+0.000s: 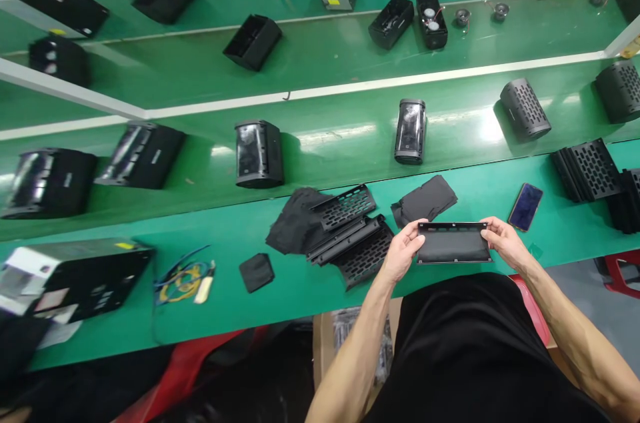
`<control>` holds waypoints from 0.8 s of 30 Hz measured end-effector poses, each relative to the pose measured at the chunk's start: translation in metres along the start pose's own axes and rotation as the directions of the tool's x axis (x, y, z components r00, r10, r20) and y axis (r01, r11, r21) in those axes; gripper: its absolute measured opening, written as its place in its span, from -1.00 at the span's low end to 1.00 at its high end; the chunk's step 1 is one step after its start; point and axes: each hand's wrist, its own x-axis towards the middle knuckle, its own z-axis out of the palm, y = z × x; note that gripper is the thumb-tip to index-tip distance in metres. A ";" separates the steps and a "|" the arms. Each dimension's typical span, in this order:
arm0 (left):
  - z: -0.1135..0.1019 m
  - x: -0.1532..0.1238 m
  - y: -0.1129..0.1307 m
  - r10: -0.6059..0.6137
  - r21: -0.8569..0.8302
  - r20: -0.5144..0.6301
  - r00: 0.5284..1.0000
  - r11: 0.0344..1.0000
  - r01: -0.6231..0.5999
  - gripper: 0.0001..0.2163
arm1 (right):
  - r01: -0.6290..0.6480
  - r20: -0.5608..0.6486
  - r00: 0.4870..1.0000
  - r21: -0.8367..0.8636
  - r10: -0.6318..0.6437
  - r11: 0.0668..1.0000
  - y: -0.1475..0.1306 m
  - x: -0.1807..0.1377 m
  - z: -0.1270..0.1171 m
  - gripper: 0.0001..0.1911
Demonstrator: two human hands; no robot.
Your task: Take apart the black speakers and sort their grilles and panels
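So black grilles (349, 207) sit piled on the bench (210, 323), then the left hand (401, 253) pinches one end of a black panel (454, 247) by the near edge, and the right hand (506, 243) has the other end pinched.

Black clothing (465, 349), bare forearms (357, 343)

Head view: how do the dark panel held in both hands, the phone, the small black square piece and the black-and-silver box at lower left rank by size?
Black-and-silver box
Dark panel
Phone and small black square piece: too alike to rank
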 end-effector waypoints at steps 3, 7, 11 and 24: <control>-0.001 0.001 0.001 0.002 0.005 0.011 1.000 1.000 -0.002 -0.42 | -0.005 -0.010 1.000 0.009 0.005 1.000 -0.001 0.000 0.000 -0.56; -0.002 0.002 0.000 0.004 0.035 0.009 1.000 0.999 -0.005 -0.43 | -0.005 -0.025 1.000 0.023 0.006 1.000 -0.002 0.000 0.002 -0.54; -0.002 0.003 -0.001 0.023 0.034 0.009 1.000 0.999 -0.023 -0.43 | -0.024 -0.005 1.000 0.124 0.025 0.992 -0.003 -0.004 0.001 -0.48; -0.008 0.008 0.000 0.092 0.147 0.011 0.996 0.985 -0.092 -0.38 | -0.070 0.156 0.986 0.080 0.057 0.994 0.002 -0.003 -0.007 -0.48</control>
